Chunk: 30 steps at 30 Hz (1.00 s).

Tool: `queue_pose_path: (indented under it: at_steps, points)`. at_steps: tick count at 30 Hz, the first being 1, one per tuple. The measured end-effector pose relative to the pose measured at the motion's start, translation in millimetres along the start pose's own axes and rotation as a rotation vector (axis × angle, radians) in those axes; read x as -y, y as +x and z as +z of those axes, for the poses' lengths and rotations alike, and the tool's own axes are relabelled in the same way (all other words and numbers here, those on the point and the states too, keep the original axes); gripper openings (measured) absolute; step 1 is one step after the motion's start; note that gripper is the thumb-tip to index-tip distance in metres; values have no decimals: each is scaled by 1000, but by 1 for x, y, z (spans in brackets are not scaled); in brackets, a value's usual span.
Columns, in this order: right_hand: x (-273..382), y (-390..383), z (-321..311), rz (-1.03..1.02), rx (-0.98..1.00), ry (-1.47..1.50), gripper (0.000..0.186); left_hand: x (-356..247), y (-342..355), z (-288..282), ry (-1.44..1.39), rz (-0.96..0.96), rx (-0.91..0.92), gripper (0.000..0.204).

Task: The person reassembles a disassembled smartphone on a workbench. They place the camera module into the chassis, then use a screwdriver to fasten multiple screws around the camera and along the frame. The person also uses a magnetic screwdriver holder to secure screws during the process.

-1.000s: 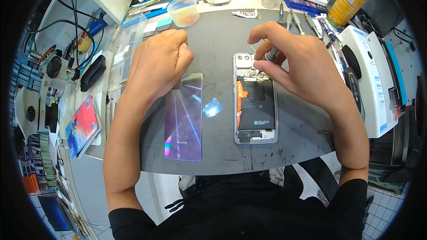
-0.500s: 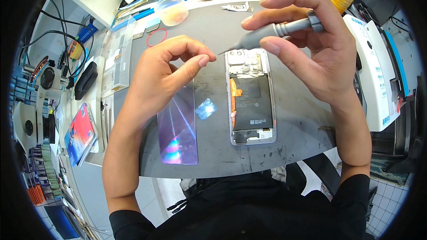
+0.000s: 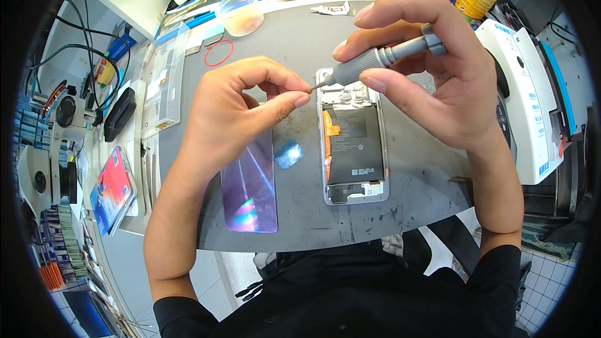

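Note:
My right hand [image 3: 432, 69] holds a grey screwdriver [image 3: 360, 66] between thumb and fingers, its thin bit pointing down to the left. The fingertips of my left hand [image 3: 244, 103] are pinched together at the end of that bit; whatever is between them is too small to see. Below the screwdriver lies an opened smartphone [image 3: 355, 144], its black battery, orange flex cable and upper inner parts exposed. A shiny purple phone back cover [image 3: 249, 188] rests under and in front of my left hand. Between cover and phone lies a small bluish, crinkled piece [image 3: 289, 154].
A red rubber band [image 3: 218, 53] and a round plastic tub [image 3: 240, 14] are at the far left of the grey mat [image 3: 300, 225]. A small tube [image 3: 333, 9] lies at the back. A white device [image 3: 523, 103] stands at right, a clear box [image 3: 164, 87] at left.
The screwdriver has shifted slightly toward me, its bit dropping to meet my left fingertips. My left thumb and finger have closed at the bit's end; the phone stays put.

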State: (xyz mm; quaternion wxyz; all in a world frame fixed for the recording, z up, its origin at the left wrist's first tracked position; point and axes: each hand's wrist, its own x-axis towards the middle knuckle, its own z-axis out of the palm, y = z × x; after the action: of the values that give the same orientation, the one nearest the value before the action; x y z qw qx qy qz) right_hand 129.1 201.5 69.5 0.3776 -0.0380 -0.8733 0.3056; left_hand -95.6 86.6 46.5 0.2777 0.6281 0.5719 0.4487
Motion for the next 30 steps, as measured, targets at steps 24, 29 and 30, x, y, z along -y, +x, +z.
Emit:
queue_pose_path:
  at_steps: [24, 29, 30]
  points:
    - [-14, -5, -11, 121, 101, -225, 44, 21, 7, 14, 776, 465, 111, 36]
    - [-15, -6, -11, 114, 111, -236, 44, 23, 9, 15, 826, 514, 151, 32]
    - [-15, -6, -12, 118, 114, -234, 44, 23, 9, 15, 825, 517, 157, 32]
